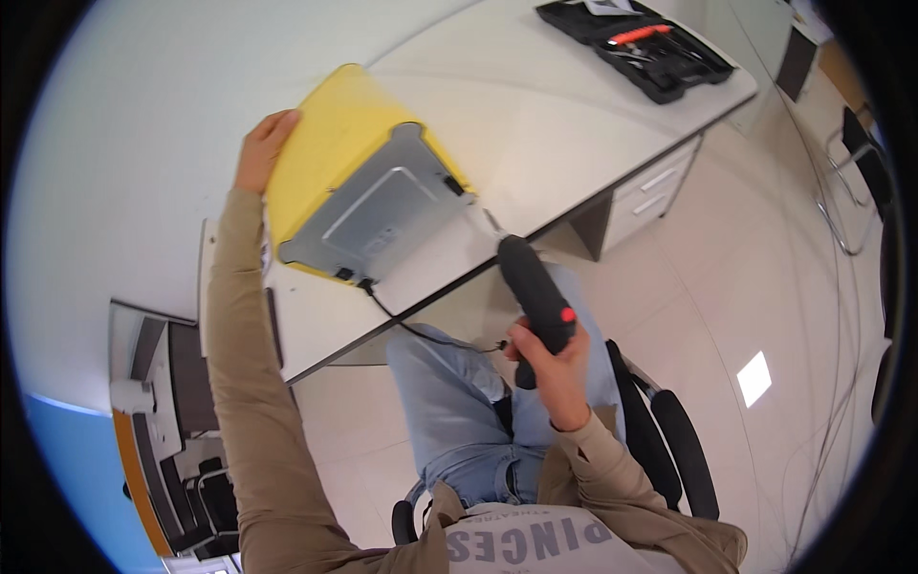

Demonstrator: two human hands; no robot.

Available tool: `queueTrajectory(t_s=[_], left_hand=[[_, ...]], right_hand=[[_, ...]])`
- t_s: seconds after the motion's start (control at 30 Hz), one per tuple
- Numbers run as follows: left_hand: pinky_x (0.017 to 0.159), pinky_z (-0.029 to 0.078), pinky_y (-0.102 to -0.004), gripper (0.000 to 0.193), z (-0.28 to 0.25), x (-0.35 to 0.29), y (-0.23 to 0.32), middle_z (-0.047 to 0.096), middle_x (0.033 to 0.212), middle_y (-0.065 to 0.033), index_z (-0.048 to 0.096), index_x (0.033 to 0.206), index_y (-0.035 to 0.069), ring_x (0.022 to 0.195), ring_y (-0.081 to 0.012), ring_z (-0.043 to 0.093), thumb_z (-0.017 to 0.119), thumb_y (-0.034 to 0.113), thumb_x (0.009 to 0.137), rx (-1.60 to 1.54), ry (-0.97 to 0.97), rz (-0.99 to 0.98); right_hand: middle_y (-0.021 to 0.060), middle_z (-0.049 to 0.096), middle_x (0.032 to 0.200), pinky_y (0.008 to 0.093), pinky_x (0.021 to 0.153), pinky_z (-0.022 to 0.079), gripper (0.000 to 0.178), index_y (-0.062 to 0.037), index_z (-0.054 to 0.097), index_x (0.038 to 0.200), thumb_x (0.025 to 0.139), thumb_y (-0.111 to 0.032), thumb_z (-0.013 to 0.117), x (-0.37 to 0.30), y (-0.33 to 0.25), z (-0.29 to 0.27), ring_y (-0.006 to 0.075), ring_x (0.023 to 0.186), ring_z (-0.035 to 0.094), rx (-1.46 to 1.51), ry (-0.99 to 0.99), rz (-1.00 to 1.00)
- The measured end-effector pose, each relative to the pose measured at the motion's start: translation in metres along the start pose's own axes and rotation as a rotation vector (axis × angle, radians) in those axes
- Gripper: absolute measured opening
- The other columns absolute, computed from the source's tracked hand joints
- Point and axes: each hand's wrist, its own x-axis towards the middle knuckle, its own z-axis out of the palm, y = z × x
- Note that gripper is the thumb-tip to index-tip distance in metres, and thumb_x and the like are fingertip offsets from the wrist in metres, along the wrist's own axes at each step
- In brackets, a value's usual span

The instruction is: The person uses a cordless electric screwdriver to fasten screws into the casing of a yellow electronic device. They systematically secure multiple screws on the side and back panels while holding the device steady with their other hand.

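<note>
White desk (535, 105) fills the upper middle of the view, its front edge running just above the right hand, with pale glossy floor tiles (727, 287) spreading out to that hand's right and a drawer unit (643, 196) tucked under the desk beyond it. Far up past the right hand, near the desk's far corner, sits an open black tool case (636, 48) — inside lie an orange-handled tool (639, 34) and some dark bits too small to tell apart. The left hand (263, 145) is clamped over the far edge of a yellow appliance (330, 143), tipped on the desk so that its grey metal underside (378, 215) faces the person; the fingers are hidden behind the casing. A black cord (421, 330) trails from its lower corner down off the desk toward the right hand. The right hand (550, 368) is wrapped round a black electric screwdriver (535, 287), whose thin bit reaches up at the appliance's near corner — whether it touches is hard to make out. Below, a black office chair (669, 440) is partly cut off.
</note>
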Motion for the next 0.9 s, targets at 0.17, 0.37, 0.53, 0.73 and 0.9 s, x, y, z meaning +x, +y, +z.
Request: queueTrajectory(t_s=[0.17,0.37,0.53,0.73,0.9], left_hand=[[0.079,0.051,-0.0302,0.044,-0.007,-0.014,-0.007,0.071,0.097,-0.0113,0.070,0.108,0.001,0.085,-0.0186,0.065,0.065,0.041,0.091,0.333,0.338,0.059],[0.083,0.052,-0.0362,0.036,-0.091,-0.063,-0.070,0.072,0.098,-0.0151,0.071,0.105,0.004,0.090,-0.0263,0.069,0.065,0.034,0.086,0.637,0.436,-0.030],[0.083,0.054,-0.0367,0.022,-0.136,-0.142,-0.126,0.073,0.096,-0.0148,0.074,0.097,0.006,0.091,-0.0269,0.070,0.070,0.020,0.080,0.782,0.170,-0.336],[0.079,0.054,-0.0361,0.018,-0.101,-0.188,-0.118,0.071,0.096,-0.0150,0.072,0.098,0.002,0.086,-0.0271,0.069,0.067,0.013,0.083,0.738,0.124,-0.294],[0.074,0.053,-0.0328,0.020,-0.062,-0.219,-0.107,0.069,0.096,-0.0137,0.068,0.103,0.000,0.081,-0.0234,0.067,0.065,0.004,0.084,0.650,0.136,-0.032]], right_hand=[[0.0049,0.063,0.084,0.0267,0.061,0.053,0.023,0.0000,0.058,0.104,0.084,-0.003,0.070,-0.002,0.006,0.000,0.0123,0.065,0.063,0.014,0.010,0.030],[0.0085,0.063,0.075,0.0295,0.057,0.048,0.010,0.0035,0.062,0.090,0.087,-0.006,0.062,-0.005,0.002,0.003,0.0150,0.060,0.059,-0.036,0.031,-0.059],[0.0086,0.063,0.078,0.0301,0.056,0.048,0.010,0.0031,0.061,0.092,0.086,-0.005,0.062,-0.009,0.006,0.015,0.0155,0.059,0.059,-0.038,-0.011,-0.040],[0.0080,0.063,0.080,0.0288,0.057,0.049,0.012,0.0025,0.061,0.096,0.087,-0.004,0.064,-0.012,0.010,0.014,0.0145,0.061,0.061,-0.047,-0.036,-0.041],[0.0092,0.064,0.081,0.0295,0.057,0.050,0.013,0.0028,0.061,0.096,0.087,-0.005,0.064,-0.015,0.014,0.021,0.0157,0.061,0.061,-0.042,-0.017,-0.054]])
